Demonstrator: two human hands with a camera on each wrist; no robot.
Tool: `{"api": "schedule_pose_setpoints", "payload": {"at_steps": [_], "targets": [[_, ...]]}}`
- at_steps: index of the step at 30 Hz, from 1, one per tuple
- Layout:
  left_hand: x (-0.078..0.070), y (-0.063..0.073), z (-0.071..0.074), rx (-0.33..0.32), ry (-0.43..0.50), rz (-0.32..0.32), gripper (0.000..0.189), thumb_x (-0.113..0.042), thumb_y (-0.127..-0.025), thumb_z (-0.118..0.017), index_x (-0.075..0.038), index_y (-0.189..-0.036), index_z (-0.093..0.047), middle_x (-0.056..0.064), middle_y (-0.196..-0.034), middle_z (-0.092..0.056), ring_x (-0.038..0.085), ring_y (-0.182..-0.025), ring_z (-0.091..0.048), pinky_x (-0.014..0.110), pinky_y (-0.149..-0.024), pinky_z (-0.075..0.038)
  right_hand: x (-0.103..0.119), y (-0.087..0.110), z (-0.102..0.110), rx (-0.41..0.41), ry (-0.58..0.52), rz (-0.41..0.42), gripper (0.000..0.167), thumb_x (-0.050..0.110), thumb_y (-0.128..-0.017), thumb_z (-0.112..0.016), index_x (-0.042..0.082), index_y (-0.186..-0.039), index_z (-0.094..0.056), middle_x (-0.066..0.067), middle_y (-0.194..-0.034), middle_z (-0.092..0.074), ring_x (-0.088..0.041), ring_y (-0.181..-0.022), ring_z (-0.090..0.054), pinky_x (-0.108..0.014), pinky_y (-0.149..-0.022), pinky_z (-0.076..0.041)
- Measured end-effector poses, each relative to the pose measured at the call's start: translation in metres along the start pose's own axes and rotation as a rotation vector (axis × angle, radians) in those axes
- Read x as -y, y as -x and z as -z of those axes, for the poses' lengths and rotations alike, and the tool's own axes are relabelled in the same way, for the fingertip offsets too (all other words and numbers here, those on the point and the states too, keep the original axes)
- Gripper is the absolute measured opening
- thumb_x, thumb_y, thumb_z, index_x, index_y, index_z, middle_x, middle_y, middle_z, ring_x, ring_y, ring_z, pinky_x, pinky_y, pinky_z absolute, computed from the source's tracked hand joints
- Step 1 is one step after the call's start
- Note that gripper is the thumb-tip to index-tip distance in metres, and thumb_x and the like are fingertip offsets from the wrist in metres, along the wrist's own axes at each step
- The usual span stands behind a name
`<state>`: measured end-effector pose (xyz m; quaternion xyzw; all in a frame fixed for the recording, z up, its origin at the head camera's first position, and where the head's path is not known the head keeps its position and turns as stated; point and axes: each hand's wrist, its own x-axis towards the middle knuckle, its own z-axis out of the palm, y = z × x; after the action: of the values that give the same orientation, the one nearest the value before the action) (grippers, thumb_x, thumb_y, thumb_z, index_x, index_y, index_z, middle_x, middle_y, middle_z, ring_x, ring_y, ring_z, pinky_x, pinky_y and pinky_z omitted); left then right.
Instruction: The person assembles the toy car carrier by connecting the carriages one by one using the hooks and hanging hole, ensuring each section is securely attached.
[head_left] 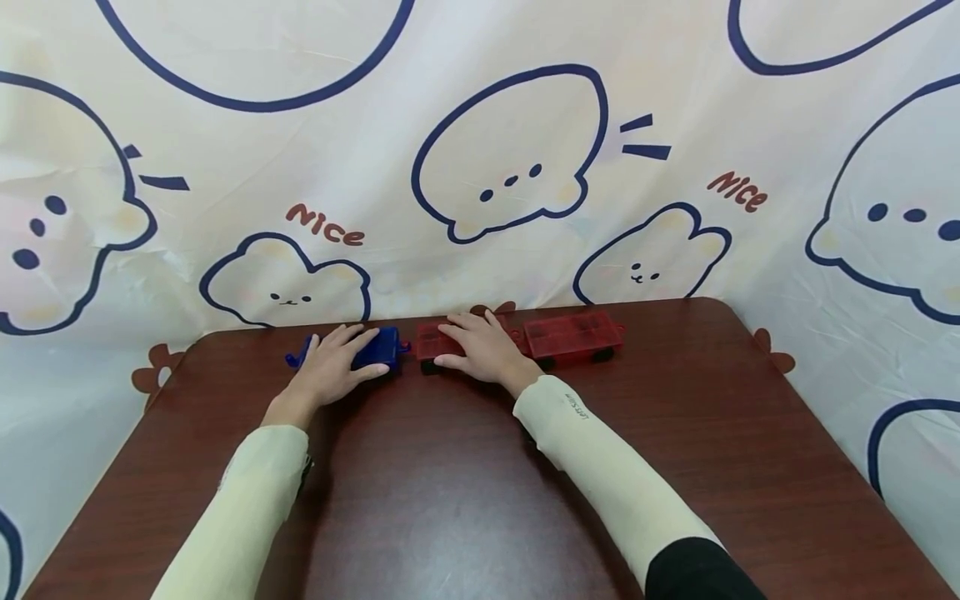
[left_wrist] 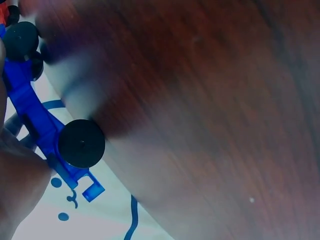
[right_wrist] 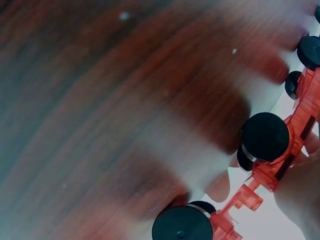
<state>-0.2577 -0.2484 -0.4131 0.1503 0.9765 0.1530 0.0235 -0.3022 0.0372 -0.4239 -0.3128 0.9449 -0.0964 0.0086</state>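
Observation:
In the head view, three toy train cars stand in a row along the table's far edge. My left hand (head_left: pixel 330 367) lies over the blue toy car (head_left: pixel 381 350) at the left, its thumb along the near side and fingers at the far side. Over the middle red toy car (head_left: pixel 431 340), my right hand (head_left: pixel 483 346) holds it likewise, hiding much of its top. The second red car (head_left: pixel 573 337) stands just right of that hand, untouched. Black wheels (left_wrist: pixel 81 143) and a hook (left_wrist: pixel 94 192) show on the blue car in the left wrist view; red couplings (right_wrist: pixel 247 196) appear in the right wrist view.
The brown wooden tabletop (head_left: pixel 420 500) stretches toward me from the cars. A white cloth (head_left: pixel 510 275) printed with cartoon shapes hangs right behind the table's far edge and along both sides.

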Motion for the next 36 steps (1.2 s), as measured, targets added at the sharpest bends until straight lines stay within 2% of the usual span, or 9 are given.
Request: {"api": "schedule_pose_setpoints", "payload": {"at_steps": [11, 19, 27, 36], "targets": [[-0.001, 0.002, 0.005, 0.031, -0.021, 0.024, 0.082, -0.060, -0.097, -0.057, -0.010, -0.159, -0.035, 0.026, -0.161, -0.027, 0.050, -0.149, -0.014, 0.075, -0.112, -0.002, 0.005, -0.001, 0.003, 0.007, 0.010, 0.013, 0.071, 0.063, -0.100, -0.048, 0.021, -0.158, -0.040, -0.004, -0.164, -0.031, -0.026, -0.153, -0.023, -0.055, -0.123, -0.008], [-0.002, 0.003, 0.005, 0.035, -0.030, 0.038, 0.083, -0.062, -0.097, -0.054, -0.010, -0.159, -0.034, 0.026, -0.162, -0.025, 0.049, -0.150, -0.012, 0.075, -0.112, -0.002, 0.008, -0.001, 0.003, 0.029, 0.028, -0.001, 0.072, 0.064, -0.101, -0.046, 0.022, -0.158, -0.038, -0.003, -0.165, -0.029, -0.021, -0.153, -0.022, -0.054, -0.123, -0.006], [-0.007, 0.004, 0.007, 0.028, -0.026, 0.034, 0.081, -0.062, -0.099, -0.050, -0.011, -0.159, -0.034, 0.026, -0.163, -0.024, 0.049, -0.150, -0.011, 0.075, -0.113, -0.001, 0.008, 0.001, 0.009, 0.052, 0.043, 0.001, 0.071, 0.062, -0.101, -0.046, 0.022, -0.158, -0.038, -0.003, -0.166, -0.028, -0.022, -0.153, -0.022, -0.055, -0.123, -0.008], [-0.006, 0.004, 0.007, 0.030, -0.030, 0.034, 0.082, -0.064, -0.099, -0.048, -0.011, -0.159, -0.034, 0.026, -0.162, -0.025, 0.049, -0.150, -0.010, 0.075, -0.113, 0.000, 0.009, 0.002, 0.011, 0.049, 0.025, 0.020, 0.066, 0.059, -0.102, -0.048, 0.021, -0.157, -0.041, -0.004, -0.165, -0.029, -0.023, -0.153, -0.022, -0.056, -0.122, -0.009]]}}
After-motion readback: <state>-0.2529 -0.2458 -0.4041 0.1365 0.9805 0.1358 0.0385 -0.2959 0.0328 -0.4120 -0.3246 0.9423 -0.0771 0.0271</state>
